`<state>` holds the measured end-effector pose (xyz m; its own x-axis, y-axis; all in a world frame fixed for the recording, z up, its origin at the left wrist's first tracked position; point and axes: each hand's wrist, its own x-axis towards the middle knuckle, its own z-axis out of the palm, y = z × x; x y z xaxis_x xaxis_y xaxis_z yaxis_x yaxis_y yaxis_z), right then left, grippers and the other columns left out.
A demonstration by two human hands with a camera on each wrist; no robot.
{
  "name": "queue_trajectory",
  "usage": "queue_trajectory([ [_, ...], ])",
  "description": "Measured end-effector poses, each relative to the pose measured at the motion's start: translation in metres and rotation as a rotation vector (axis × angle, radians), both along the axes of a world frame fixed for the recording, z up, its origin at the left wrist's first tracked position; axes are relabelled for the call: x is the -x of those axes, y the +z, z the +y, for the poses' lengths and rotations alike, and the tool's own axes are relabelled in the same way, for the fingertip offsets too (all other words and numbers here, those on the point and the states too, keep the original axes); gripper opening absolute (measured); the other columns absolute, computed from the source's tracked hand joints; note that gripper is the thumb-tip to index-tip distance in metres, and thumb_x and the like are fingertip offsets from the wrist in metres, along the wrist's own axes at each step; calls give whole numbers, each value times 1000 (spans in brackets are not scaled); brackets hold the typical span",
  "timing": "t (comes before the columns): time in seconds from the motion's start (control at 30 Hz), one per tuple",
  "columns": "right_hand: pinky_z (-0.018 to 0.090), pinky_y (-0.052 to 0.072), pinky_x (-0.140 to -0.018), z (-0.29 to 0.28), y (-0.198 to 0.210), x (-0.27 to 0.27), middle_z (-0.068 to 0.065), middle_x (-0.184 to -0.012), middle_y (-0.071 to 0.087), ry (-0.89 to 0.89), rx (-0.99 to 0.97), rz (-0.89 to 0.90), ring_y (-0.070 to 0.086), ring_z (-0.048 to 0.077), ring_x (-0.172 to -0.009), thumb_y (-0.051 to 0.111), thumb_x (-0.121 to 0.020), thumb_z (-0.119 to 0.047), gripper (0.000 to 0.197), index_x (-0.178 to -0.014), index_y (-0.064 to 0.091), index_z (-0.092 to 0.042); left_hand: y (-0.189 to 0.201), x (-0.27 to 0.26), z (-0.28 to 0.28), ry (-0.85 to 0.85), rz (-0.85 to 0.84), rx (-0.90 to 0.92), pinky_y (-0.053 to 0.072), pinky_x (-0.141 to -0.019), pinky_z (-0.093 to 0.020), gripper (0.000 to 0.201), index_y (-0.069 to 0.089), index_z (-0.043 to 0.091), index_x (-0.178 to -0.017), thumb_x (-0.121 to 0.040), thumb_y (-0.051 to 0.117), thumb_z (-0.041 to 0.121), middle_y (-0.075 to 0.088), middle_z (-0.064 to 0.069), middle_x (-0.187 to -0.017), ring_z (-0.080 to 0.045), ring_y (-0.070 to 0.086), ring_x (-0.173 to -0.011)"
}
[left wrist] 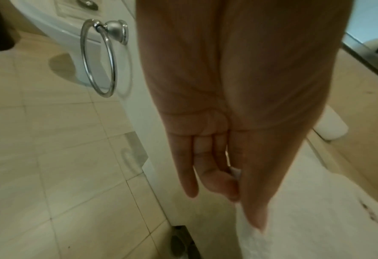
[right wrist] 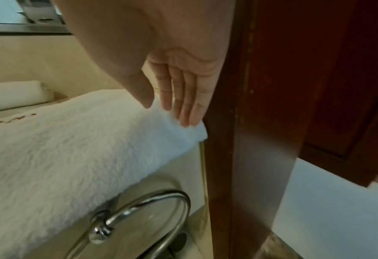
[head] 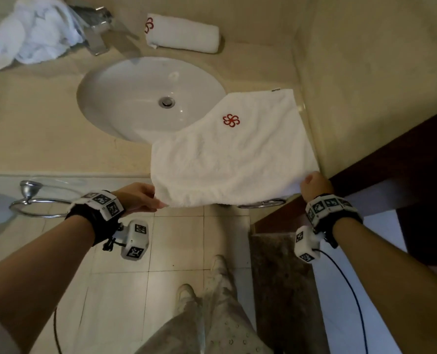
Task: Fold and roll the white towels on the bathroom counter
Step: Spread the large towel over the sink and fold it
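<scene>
Holding flat towel (head: 234,159) by its two near corners: left hand (head: 140,196) pinching the near-left corner between thumb and fingertips, right hand (head: 314,186) gripping the near-right corner, fingers straight and pressed together under the cloth, thumb on top. Lying mostly on the counter (head: 33,139) to the right of the sink (head: 125,80), far-left part overlapping the basin rim, near edge overhanging the counter front.

Risks, judged: sagging of the unsupported near edge and dragging of the whole towel off the counter if pulled further toward the body; far corner slipping into the basin; uneven fold if one pinch is releasing early. Right hand working just beside the wooden door frame (right wrist: 261,122), so knuckles possibly catching there.

Head view only: rolled towel (head: 183,33), crumpled towels (head: 31,34) by the faucet (head: 97,26). Right wrist view only: towel ring (right wrist: 143,215) directly below the overhang, a possible snag point. Left wrist view only: cloth edge caught between fingertips (left wrist: 225,182).
</scene>
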<state>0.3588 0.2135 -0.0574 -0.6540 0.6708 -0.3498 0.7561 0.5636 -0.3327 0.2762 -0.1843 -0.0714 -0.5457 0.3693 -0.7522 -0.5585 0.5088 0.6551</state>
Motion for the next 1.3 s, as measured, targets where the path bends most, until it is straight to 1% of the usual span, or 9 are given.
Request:
queue_trajectory([
  [0.17,37,34,-103,4,-13,-25,21,-143,39,-103,235,85,40,37,-129,45,-97,-12,46,-139,33,0,-14,4,-2,43,155,182,55,-56,-12,20,61,-3,-94,-78,70,4,59,-16,-85,-19,60,-72],
  [0.27,31,32,-102,1,-16,-25,19,-142,39,-141,338,223,39,34,-130,46,-95,-5,44,-137,33,4,-13,6,-6,30,225,277,52,-50,-9,16,59,1,-71,-80,69,9,59,-11,-74,-18,58,-67],
  [0.4,37,31,-109,-4,-27,-20,17,-145,36,-210,373,220,37,32,-133,58,-88,-6,64,-142,25,-1,-12,12,-19,-20,287,371,53,-60,-21,26,57,5,-64,-84,66,19,57,-10,-67,-20,54,-63],
  [0.5,33,36,-102,-12,-35,-14,19,-135,48,-224,423,153,46,32,-125,59,-87,-2,51,-133,39,3,-12,14,-23,-25,301,377,49,-66,-24,31,56,5,-62,-85,64,24,56,-9,-64,-20,52,-61],
  [0.63,38,39,-102,-13,-41,-13,19,-132,49,-326,341,282,49,33,-121,64,-81,-3,53,-128,41,2,-11,13,-21,7,285,345,48,-68,-26,34,55,8,-60,-86,63,28,55,-9,-64,-19,50,-59],
  [0.97,38,40,-92,-4,-37,-26,22,-130,53,-221,373,40,50,36,-119,41,-98,-15,38,-128,48,6,-7,14,-28,67,259,340,45,-59,-22,34,53,8,-62,-89,59,27,50,-9,-62,-19,45,-54],
  [1.1,37,39,-84,10,-35,-33,25,-127,51,-275,299,108,50,40,-115,35,-99,-13,34,-124,48,5,-2,14,-30,107,251,348,46,-60,-22,31,53,7,-64,-88,62,25,52,-10,-64,-19,46,-55],
  [1.23,51,43,-98,11,-32,-36,24,-131,47,-353,273,112,49,43,-116,35,-98,-13,34,-126,45,3,1,11,-28,138,213,394,53,-55,-24,27,58,3,-71,-85,65,24,58,-14,-69,-20,53,-58],
  [1.3,44,42,-102,14,-43,-35,22,-136,43,-410,245,34,47,38,-122,34,-99,-13,36,-131,42,1,0,7,-25,158,212,408,54,-50,-22,28,58,1,-70,-85,66,23,60,-14,-68,-21,55,-57],
])
